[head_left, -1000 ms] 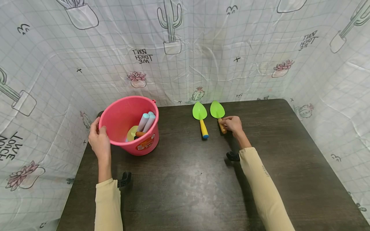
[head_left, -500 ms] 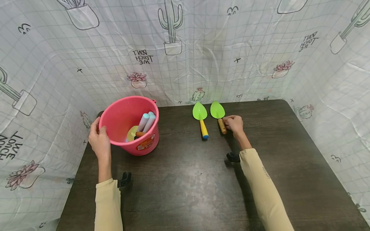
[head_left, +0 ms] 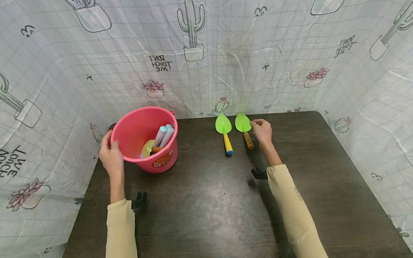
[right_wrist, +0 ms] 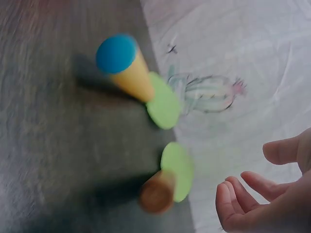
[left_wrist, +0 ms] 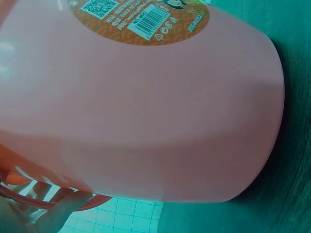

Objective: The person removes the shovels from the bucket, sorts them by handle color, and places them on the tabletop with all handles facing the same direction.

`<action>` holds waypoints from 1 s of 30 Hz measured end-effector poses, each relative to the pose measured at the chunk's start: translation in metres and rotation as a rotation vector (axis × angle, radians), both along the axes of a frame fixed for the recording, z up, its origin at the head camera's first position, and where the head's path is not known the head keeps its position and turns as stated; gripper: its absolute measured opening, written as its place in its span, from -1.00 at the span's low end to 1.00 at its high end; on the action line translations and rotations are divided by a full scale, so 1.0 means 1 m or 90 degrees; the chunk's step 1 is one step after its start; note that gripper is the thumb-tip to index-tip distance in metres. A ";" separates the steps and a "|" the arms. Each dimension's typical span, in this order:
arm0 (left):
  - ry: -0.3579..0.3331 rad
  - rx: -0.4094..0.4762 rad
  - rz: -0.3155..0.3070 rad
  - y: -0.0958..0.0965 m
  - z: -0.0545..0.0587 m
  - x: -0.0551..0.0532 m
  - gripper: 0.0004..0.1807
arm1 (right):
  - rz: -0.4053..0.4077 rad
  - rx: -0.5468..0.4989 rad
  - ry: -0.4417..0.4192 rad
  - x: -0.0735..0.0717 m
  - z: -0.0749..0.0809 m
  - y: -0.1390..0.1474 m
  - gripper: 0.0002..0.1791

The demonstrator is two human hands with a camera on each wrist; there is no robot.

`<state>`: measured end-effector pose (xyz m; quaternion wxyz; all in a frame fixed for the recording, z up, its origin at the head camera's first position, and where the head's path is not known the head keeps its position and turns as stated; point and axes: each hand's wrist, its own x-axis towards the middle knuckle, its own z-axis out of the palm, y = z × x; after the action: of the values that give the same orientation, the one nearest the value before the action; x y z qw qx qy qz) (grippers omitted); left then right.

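A pink bucket point(head_left: 161, 161) stands at the left of the dark table, and my left hand point(head_left: 111, 156) grips its rim on the near left side. The left wrist view shows the bucket's wall point(left_wrist: 170, 107) close up, with those fingers point(left_wrist: 63, 208) at the rim. Two trowels with green blades lie side by side near the back edge. One has a yellow handle with a blue end point(head_left: 227, 143); the other has a brown wooden handle point(head_left: 248, 141). My right hand point(head_left: 262, 130) hovers just right of the wooden-handled trowel's blade, thumb and fingers apart, holding nothing.
Inside the bucket are pale cylinders with light blue ends point(head_left: 166, 134), a yellow round thing point(head_left: 147, 147) and a brown handle-like piece point(head_left: 157, 149). A white patterned cloth point(head_left: 242, 53) hangs round the back and sides of the table point(head_left: 209, 215).
My right hand has let go of the wooden handle and moved away from it, up alongside the blade. The left hand and bucket have stayed in place.
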<state>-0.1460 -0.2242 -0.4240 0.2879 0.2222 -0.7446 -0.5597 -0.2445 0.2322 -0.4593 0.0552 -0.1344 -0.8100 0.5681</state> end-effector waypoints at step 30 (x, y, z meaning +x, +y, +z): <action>0.003 -0.006 -0.006 -0.001 -0.002 0.000 -0.57 | 0.266 -0.139 0.119 0.041 0.107 -0.116 -0.57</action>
<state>-0.1461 -0.2250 -0.4257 0.2877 0.2160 -0.7475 -0.5584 -0.2035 0.1161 -0.3523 -0.0037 0.0838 -0.7455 0.6612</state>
